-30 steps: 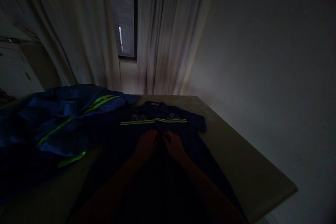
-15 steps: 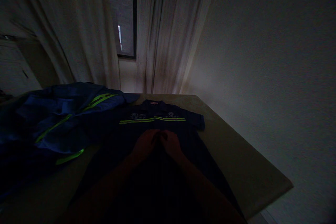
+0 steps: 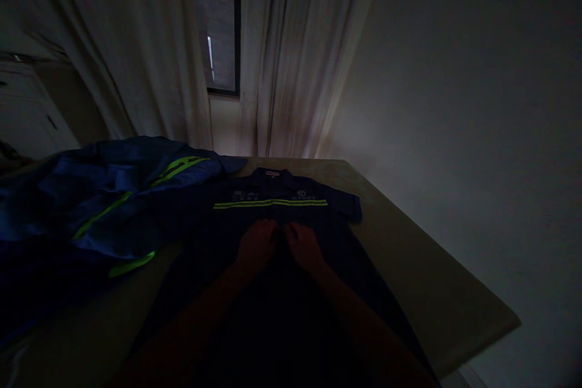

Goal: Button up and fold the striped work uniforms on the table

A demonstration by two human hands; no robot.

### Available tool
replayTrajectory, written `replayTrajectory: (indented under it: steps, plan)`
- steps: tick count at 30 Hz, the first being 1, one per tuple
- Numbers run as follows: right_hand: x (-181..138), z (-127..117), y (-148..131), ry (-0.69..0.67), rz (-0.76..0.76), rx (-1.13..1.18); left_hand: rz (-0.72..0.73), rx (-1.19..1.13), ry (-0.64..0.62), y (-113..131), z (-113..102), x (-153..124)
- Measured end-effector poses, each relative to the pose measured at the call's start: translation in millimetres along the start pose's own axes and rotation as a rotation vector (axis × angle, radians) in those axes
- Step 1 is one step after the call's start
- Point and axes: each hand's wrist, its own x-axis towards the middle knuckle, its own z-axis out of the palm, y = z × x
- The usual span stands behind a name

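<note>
A dark navy short-sleeved work shirt (image 3: 284,282) lies spread front side up, its collar at the far end. Across its chest run yellow-green reflective stripes, with pale printed marks above them. My left hand (image 3: 258,246) and my right hand (image 3: 304,247) are over the middle of the front, just below the stripes. Both have curled fingers, closed at the shirt's front opening, with a small gap between the hands. Dim light hides the fingertips and the exact bit of cloth they pinch.
A heap of blue garments (image 3: 107,194) with yellow-green stripes lies on the left, touching the shirt's sleeve area. The tabletop (image 3: 409,279) ends in a corner at right, beside a pale wall (image 3: 454,133). Curtains (image 3: 300,73) hang behind, and a cabinet (image 3: 27,103) stands far left.
My hands were together at the shirt's middle and are now slightly apart. The view has shifted a little, so everything sits slightly farther right. The shirt lies as before.
</note>
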Motion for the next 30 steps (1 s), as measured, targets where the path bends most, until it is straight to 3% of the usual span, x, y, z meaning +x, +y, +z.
replayTrajectory:
  steps: [4, 12, 30]
  plan:
    - [3.2, -1.8, 6.0, -0.033, -0.029, 0.033, 0.004, 0.077, 0.008, 0.2, 0.2, -0.3]
    - [-1.0, -6.2, -0.6, -0.065, -0.014, 0.017, -0.005, -0.018, 0.047, -5.1, 3.8, 4.8]
    - [1.1, -2.4, 3.0, -0.040, -0.043, 0.007, 0.007, 0.146, -0.049, -3.7, -5.3, 2.5]
